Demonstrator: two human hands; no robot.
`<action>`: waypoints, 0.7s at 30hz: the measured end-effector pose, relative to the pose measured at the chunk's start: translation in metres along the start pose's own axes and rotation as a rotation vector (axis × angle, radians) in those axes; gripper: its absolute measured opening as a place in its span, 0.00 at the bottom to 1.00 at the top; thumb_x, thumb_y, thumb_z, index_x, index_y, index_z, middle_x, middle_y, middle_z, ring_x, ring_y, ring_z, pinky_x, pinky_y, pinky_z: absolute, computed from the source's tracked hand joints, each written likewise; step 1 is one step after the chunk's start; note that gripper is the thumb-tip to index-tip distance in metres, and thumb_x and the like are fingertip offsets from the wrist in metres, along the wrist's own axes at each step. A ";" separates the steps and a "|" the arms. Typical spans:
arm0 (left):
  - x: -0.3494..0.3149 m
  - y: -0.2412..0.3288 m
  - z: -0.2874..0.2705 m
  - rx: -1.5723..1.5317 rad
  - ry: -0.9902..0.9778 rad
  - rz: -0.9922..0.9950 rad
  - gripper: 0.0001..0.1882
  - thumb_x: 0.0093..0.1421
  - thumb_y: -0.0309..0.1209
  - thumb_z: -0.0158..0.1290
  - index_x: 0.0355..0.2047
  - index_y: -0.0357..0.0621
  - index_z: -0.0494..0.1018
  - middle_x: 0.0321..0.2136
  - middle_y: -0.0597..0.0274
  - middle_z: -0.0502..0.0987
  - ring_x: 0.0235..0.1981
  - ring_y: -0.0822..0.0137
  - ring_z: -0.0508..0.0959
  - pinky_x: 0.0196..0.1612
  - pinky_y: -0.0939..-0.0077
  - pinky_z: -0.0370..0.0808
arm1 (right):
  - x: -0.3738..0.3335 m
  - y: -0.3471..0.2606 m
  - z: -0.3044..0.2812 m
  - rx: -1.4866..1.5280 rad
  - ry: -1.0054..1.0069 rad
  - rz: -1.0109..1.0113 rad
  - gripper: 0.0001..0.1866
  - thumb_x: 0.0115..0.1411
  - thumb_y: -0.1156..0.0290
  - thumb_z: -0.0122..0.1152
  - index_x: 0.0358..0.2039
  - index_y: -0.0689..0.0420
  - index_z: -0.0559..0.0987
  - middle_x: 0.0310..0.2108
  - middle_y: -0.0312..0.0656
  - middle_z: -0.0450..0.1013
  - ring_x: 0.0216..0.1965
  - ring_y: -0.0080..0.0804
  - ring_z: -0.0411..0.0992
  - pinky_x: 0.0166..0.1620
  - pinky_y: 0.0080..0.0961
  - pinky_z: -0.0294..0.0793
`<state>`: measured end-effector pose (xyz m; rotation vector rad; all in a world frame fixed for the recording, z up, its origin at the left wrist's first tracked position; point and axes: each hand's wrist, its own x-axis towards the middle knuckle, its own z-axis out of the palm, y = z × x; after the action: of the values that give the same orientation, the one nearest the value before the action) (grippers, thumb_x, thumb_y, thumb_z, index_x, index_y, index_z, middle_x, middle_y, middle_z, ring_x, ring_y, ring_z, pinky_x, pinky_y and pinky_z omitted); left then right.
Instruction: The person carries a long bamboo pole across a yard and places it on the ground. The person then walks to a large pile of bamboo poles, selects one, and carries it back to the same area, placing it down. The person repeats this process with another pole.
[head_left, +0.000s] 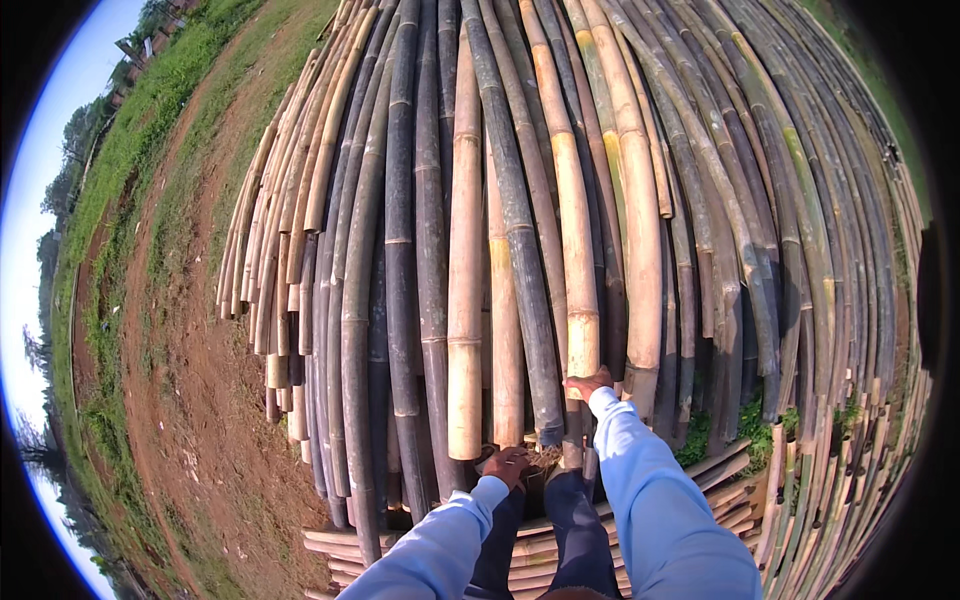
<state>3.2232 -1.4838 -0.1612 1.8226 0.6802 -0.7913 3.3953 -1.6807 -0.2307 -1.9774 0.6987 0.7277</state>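
My right hand is closed around the lower part of a pale yellow-tan bamboo pole, just below a joint. Farther left and nearer to me, my left hand has its fingers curled at the cut end of another tan bamboo pole; whether it grips that end is hidden. A dark grey bamboo pole lies between these two, its end close to both hands. Light blue sleeves cover both my forearms.
Long bamboo poles, dark and pale, fan away from me in a big pile. More poles lie crosswise around my dark-trousered legs. Reddish dirt and grass stretch along the left. Green weeds poke up at right.
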 end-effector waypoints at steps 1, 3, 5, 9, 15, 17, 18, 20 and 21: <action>-0.005 -0.005 -0.005 -0.063 0.008 -0.029 0.18 0.51 0.38 0.55 0.42 0.46 0.74 0.34 0.55 0.77 0.35 0.65 0.77 0.40 0.75 0.72 | 0.000 -0.005 -0.002 -0.004 -0.017 0.010 0.43 0.27 0.56 0.74 0.41 0.69 0.66 0.39 0.56 0.71 0.42 0.43 0.71 0.46 0.28 0.71; -0.010 -0.009 -0.010 -0.073 0.032 -0.046 0.19 0.50 0.38 0.56 0.41 0.45 0.74 0.33 0.55 0.77 0.35 0.66 0.77 0.40 0.75 0.72 | -0.003 -0.012 -0.009 -0.091 -0.024 -0.001 0.43 0.26 0.54 0.74 0.39 0.70 0.68 0.39 0.56 0.71 0.41 0.44 0.72 0.45 0.28 0.71; -0.006 -0.001 -0.011 -0.095 0.037 -0.001 0.19 0.50 0.39 0.56 0.41 0.44 0.74 0.33 0.55 0.77 0.35 0.67 0.76 0.39 0.75 0.72 | -0.012 -0.023 -0.020 -0.180 -0.010 0.042 0.44 0.26 0.53 0.73 0.40 0.71 0.68 0.40 0.56 0.71 0.42 0.44 0.71 0.46 0.27 0.70; 0.025 0.062 -0.002 -0.507 -0.106 -0.030 0.34 0.47 0.54 0.57 0.41 0.34 0.72 0.38 0.53 0.75 0.39 0.63 0.74 0.43 0.73 0.69 | -0.052 -0.061 -0.046 -0.083 -0.030 -0.019 0.46 0.26 0.51 0.72 0.43 0.71 0.67 0.42 0.58 0.69 0.45 0.45 0.69 0.48 0.29 0.68; -0.024 0.179 -0.037 -0.764 -0.228 0.199 0.37 0.48 0.51 0.58 0.49 0.33 0.64 0.44 0.51 0.71 0.45 0.60 0.72 0.46 0.65 0.68 | -0.153 -0.156 -0.058 0.183 -0.184 -0.222 0.39 0.27 0.54 0.73 0.34 0.73 0.72 0.35 0.53 0.72 0.37 0.40 0.72 0.40 0.27 0.72; -0.062 0.205 -0.073 -0.820 -0.165 0.311 0.35 0.48 0.48 0.59 0.47 0.33 0.65 0.41 0.52 0.72 0.43 0.61 0.74 0.45 0.65 0.70 | -0.189 -0.196 -0.047 0.182 -0.182 -0.200 0.30 0.34 0.60 0.72 0.34 0.70 0.74 0.34 0.51 0.73 0.34 0.37 0.73 0.39 0.26 0.72; -0.079 0.211 -0.103 -0.838 -0.157 0.214 0.31 0.47 0.45 0.61 0.43 0.32 0.67 0.36 0.51 0.74 0.37 0.59 0.77 0.40 0.65 0.74 | -0.210 -0.212 -0.043 0.304 -0.248 -0.236 0.27 0.37 0.62 0.70 0.34 0.69 0.74 0.33 0.50 0.73 0.35 0.35 0.73 0.38 0.26 0.72; -0.109 0.217 -0.171 -0.824 -0.126 0.295 0.32 0.50 0.48 0.57 0.41 0.28 0.67 0.33 0.44 0.74 0.32 0.53 0.78 0.35 0.61 0.76 | -0.249 -0.254 -0.027 0.079 -0.279 -0.683 0.23 0.42 0.65 0.66 0.35 0.69 0.74 0.33 0.47 0.73 0.35 0.33 0.73 0.37 0.25 0.72; -0.121 0.217 -0.211 -0.848 -0.072 0.306 0.33 0.50 0.50 0.56 0.40 0.29 0.68 0.31 0.46 0.75 0.31 0.57 0.79 0.33 0.70 0.77 | -0.269 -0.280 -0.009 0.047 -0.334 -0.794 0.22 0.44 0.65 0.65 0.35 0.68 0.73 0.32 0.46 0.73 0.34 0.33 0.73 0.36 0.25 0.72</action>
<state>3.3542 -1.3743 0.1164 1.0741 0.5507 -0.2807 3.4165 -1.5125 0.1194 -1.8126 -0.2713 0.5106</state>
